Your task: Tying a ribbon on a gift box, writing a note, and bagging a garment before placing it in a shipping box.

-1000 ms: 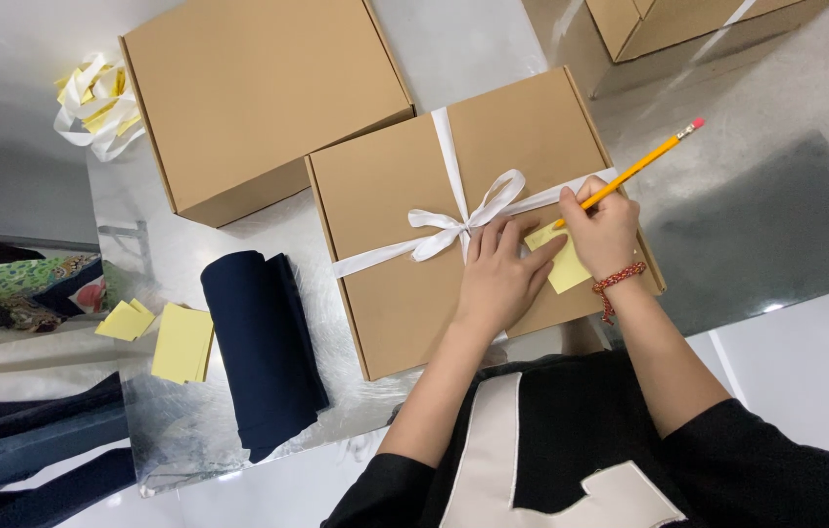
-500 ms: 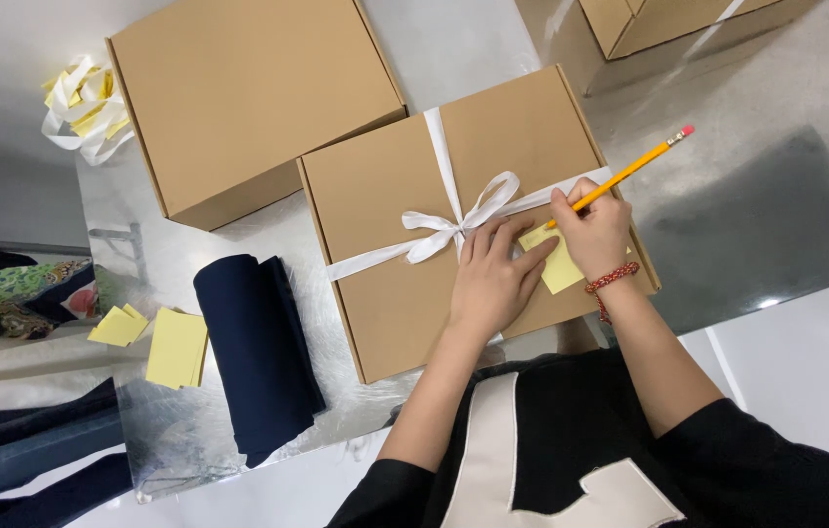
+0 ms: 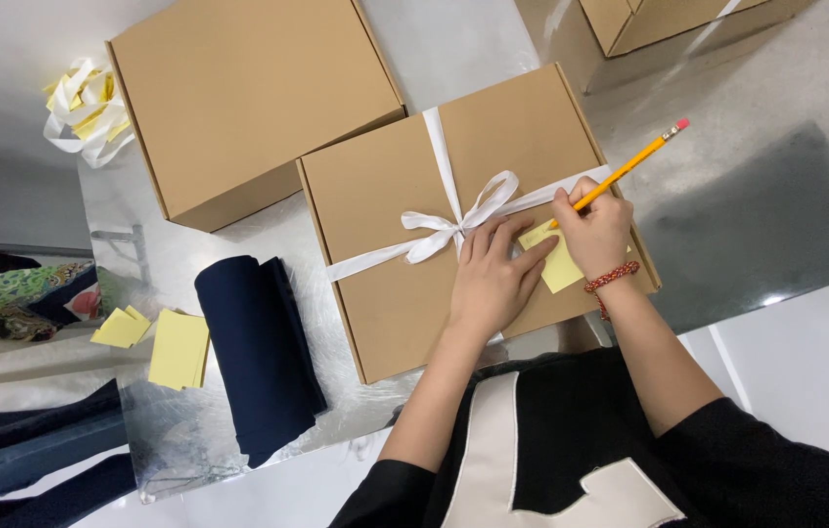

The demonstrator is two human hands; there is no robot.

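Item: a flat brown cardboard mailer box (image 3: 404, 284), closed, laid on a silvery table (image 3: 238, 430) and tied crosswise with a white ribbon (image 3: 453, 220) knotted into a bow near the middle of the lid.

Sticky note: a yellow sticky note (image 3: 559, 266) is laid on the lid, to the right of the bow and close to the box's right edge.

Left hand (image 3: 492, 279): it is spread flat, palm down, on the lid, the fingers extended and slightly apart; the fingertips are pressed on the left edge of the note. Nothing is grasped.

Right hand (image 3: 598, 233): the fingers are closed round a yellow pencil (image 3: 629, 164) with a pink eraser, in a writing grip; the tip is set at the top of the note. A red bead bracelet (image 3: 612, 278) is worn at the wrist.

Step in hand, as judged: the note is being written on while it is steadied on the tied box. The writing calls for light, even pressure, as the lid may give, and for the note to be kept pinned.

Surroundings: a second, larger brown box (image 3: 248, 98) lies touching or just beside the first, to the upper left; a rolled navy cloth (image 3: 258, 352) lies left of it; loose yellow note pads (image 3: 178, 347) lie farther left; a tangle of white and yellow ribbon (image 3: 87, 108) lies at the table's far corner.
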